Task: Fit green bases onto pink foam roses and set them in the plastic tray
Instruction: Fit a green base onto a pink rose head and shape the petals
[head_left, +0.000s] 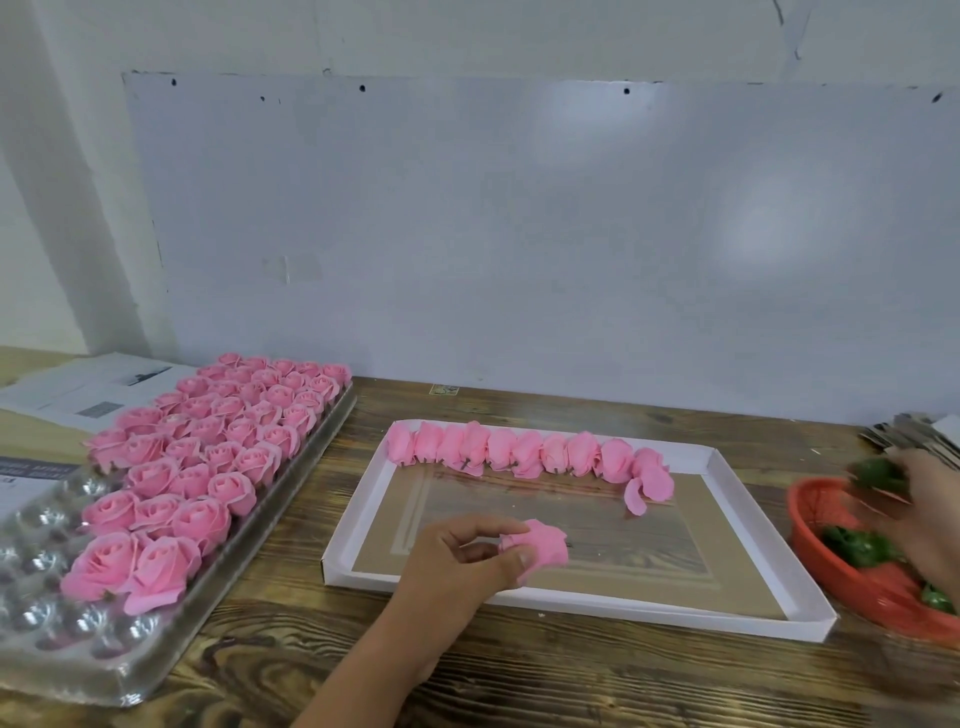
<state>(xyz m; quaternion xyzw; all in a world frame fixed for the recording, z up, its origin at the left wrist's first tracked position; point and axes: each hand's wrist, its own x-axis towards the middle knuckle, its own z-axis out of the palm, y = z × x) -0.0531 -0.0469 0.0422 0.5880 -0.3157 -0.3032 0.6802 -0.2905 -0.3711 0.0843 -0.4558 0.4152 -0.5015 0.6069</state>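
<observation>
- Your left hand (457, 558) sits low centre of the frame, forearm coming up from the bottom edge, thumb and fingers pinched round one pink foam rose (537, 548), held on its side just over the near part of the white cardboard tray (519, 597).
- Your right hand (919, 499) is at the right edge, blurred, fingers curled down over the red basket (852, 587); something green is against the fingers, but I cannot tell if it's gripped.
- Green bases (857, 548): a few clumps in the basket; too blurred to count.
- Row of roses (524, 452) lying on their sides along the far wall of the white tray: ten, touching each other; the rightmost has a petal hanging loose.
- Plastic tray (171, 660) at left of frame: roughly forty roses standing upright in five-wide rows, filled from the far end; the nearest rows of clear cups are open, plus a strip of cups at the left edge.
- Open room: the white tray's middle is bare between the row and your left hand; a strip of bare wooden worktop (311, 649) lies between the two trays and along the bottom edge.
- The basket just touches or sits beside the white tray's right corner; cannot tell which.
- Newspaper (88, 389) upper left behind the plastic tray; a stack of papers (909, 431) at the far right edge.
</observation>
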